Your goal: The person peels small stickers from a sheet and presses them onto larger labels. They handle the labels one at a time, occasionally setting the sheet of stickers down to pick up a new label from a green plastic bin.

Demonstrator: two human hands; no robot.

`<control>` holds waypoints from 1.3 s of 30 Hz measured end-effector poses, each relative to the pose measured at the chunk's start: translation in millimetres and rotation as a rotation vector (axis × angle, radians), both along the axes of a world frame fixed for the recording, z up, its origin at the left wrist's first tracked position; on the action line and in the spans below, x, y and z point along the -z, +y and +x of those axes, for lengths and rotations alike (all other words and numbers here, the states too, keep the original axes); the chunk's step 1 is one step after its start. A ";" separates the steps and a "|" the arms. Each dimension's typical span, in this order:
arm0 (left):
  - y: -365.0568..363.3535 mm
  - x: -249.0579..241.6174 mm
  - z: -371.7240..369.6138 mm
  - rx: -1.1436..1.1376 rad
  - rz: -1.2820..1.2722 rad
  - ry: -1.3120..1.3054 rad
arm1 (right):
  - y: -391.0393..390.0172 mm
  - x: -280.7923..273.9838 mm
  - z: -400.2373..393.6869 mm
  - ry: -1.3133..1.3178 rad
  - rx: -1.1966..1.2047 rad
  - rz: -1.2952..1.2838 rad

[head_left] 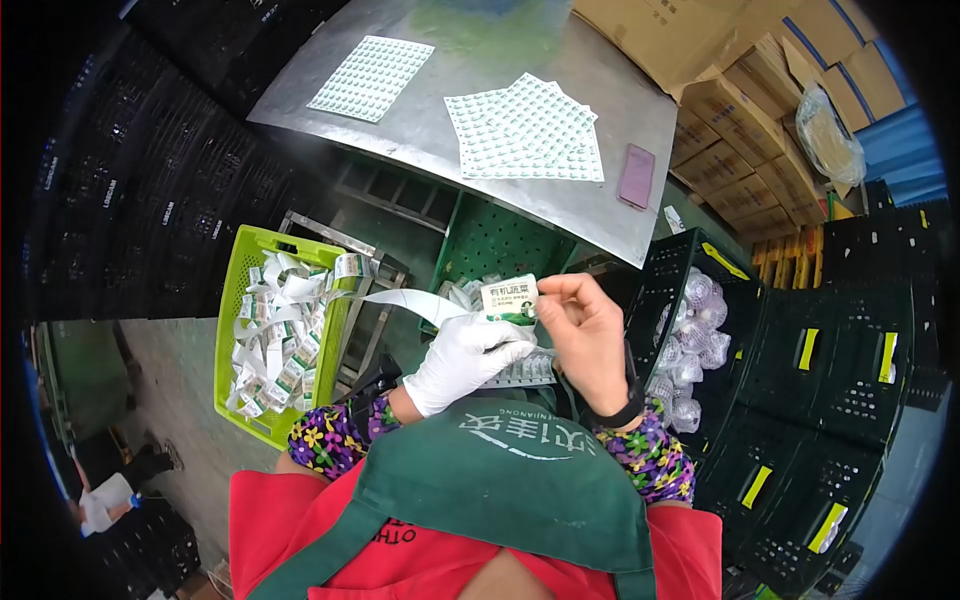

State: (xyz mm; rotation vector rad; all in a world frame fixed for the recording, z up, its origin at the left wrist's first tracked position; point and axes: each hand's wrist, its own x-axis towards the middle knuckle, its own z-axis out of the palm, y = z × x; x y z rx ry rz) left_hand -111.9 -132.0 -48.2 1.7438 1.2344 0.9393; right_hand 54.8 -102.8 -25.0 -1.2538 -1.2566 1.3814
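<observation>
A printed label [510,297], white with green and dark lettering, stands up in front of my chest. My right hand [582,335], bare, pinches its right edge between thumb and fingers. Just below the label, my left hand [462,362] in a white glove has its fingers closed, with a white label strip [415,303] running into it from the left. Whether a package is also inside the gloved hand is hidden. The strip trails toward a lime-green basket [228,330] with a tangled heap of labels [285,345].
Sticker sheets [530,130] and a purple phone [636,176] lie on the metal table [420,150]. On the right, a black crate [690,245] contains several net-wrapped round items [690,350]. A green crate [500,235] is under the table edge; cardboard boxes [735,120] are stacked behind.
</observation>
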 end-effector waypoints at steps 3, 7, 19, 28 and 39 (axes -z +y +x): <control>-1.5 0.6 2.1 -0.020 0.072 0.028 | -3.3 -2.8 -7.3 -0.378 -0.030 0.201; -2.8 8.3 -2.8 -0.030 0.107 -0.012 | 7.6 -8.5 3.0 -0.607 0.012 0.334; -13.5 7.1 3.6 0.243 -0.358 -0.254 | 45.6 -0.2 16.8 0.336 -0.038 -0.258; -4.6 -7.8 -4.2 0.026 -0.235 -0.038 | 6.2 0.7 1.1 0.148 -0.068 0.057; 1.0 -5.8 -13.4 -0.070 0.089 -0.060 | 8.5 2.1 38.9 -0.306 -0.117 0.284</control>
